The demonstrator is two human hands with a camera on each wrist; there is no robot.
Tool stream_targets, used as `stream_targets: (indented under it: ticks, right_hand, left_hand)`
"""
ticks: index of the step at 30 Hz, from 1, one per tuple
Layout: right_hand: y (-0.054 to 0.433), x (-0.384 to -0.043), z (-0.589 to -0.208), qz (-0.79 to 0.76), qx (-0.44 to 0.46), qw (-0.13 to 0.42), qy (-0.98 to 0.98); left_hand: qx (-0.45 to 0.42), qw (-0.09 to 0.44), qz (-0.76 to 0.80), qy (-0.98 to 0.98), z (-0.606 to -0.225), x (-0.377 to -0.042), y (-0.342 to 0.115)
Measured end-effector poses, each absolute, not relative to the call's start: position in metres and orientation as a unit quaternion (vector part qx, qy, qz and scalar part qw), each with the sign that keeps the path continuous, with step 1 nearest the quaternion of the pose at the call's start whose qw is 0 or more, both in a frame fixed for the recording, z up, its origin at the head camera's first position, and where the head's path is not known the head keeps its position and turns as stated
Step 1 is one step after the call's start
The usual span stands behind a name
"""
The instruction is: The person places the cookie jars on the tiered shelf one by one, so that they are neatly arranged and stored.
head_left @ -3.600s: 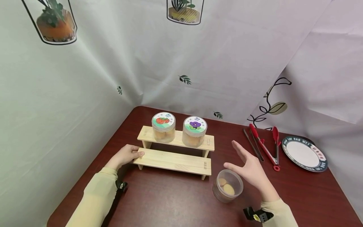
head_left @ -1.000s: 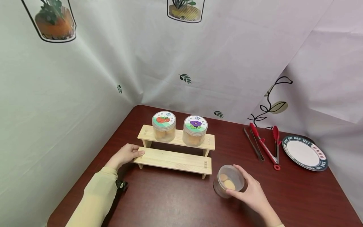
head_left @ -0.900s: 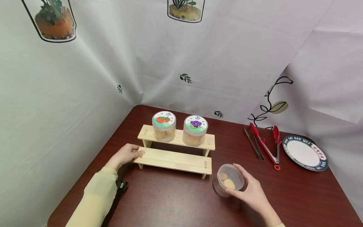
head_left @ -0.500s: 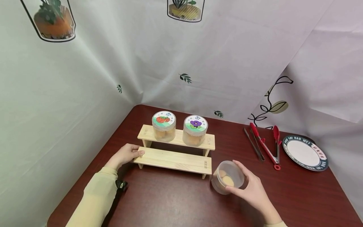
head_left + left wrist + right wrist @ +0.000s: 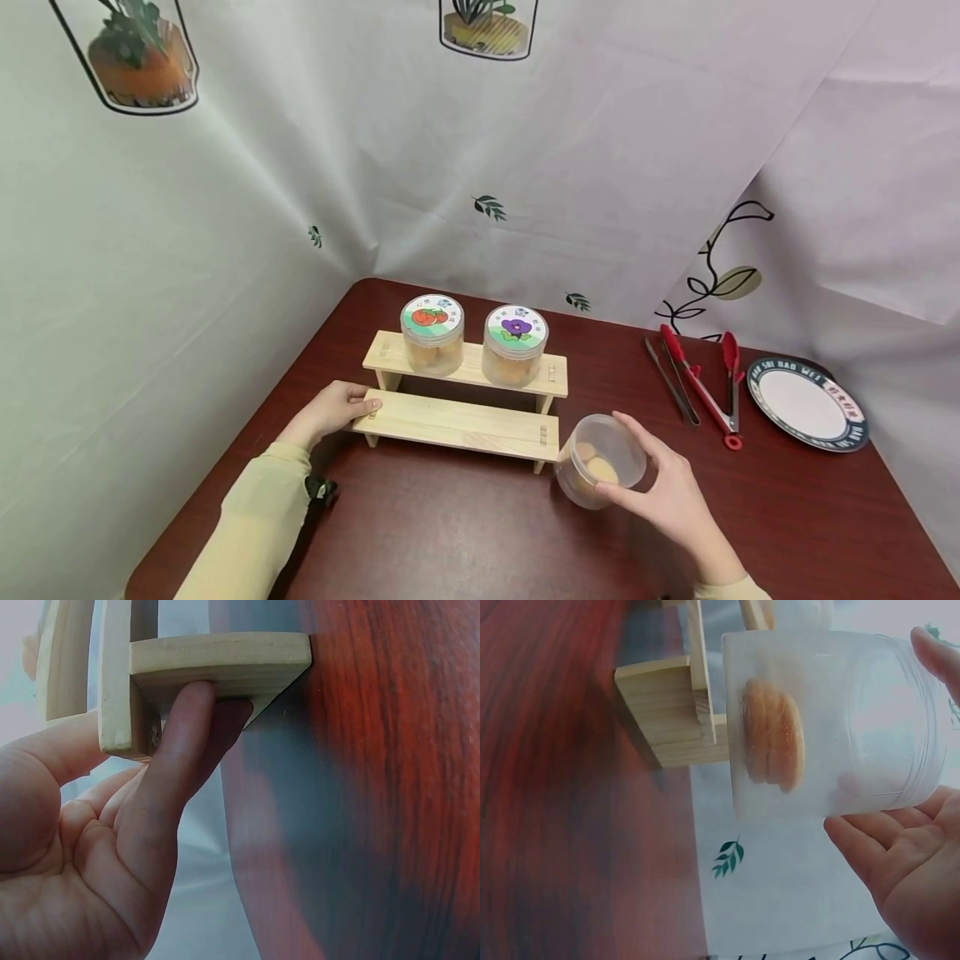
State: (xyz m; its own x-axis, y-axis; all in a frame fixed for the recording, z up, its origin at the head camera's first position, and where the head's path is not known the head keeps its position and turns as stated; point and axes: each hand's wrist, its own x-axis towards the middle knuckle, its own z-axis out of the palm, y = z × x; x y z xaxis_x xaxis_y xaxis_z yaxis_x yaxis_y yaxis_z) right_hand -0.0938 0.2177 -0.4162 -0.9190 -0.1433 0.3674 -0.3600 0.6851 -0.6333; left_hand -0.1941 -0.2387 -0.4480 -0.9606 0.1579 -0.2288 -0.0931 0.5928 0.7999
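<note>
Dark red wooden table, draped in pale leaf-print curtains, with both hands at a two-step pale wooden rack.

From the head view, the rack stands mid-table, open tabletop in front of it and to its right, up to the red-tipped metal tongs and black-rimmed white plate near the right edge. Two lidded clear jars sit on its upper step. The right hand curls round a lidless clear plastic jar, just beside the lower step's right end; the right wrist view alone shows stacked round biscuits inside, and the jar seems lifted off the table, though that is hard to judge. The left hand holds the lower step's left end; the left wrist view shows its fingers pressed under the board.
</note>
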Motion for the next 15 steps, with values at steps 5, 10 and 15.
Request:
stream_targets:
  ticks: [5, 10, 15]
  right_hand:
    - [0.214, -0.097, -0.414, 0.38, 0.158, 0.148, -0.899]
    - [0.205, -0.102, -0.41, 0.39, 0.17, 0.135, -0.895]
    - [0.196, -0.108, -0.409, 0.409, 0.187, 0.125, -0.884]
  left_hand:
    - [0.024, 0.141, 0.452, 0.88, -0.448, -0.194, -0.239]
    - [0.025, 0.139, 0.451, 0.881, -0.448, -0.194, -0.239]
    - [0.02, 0.139, 0.452, 0.881, -0.447, -0.193, -0.238]
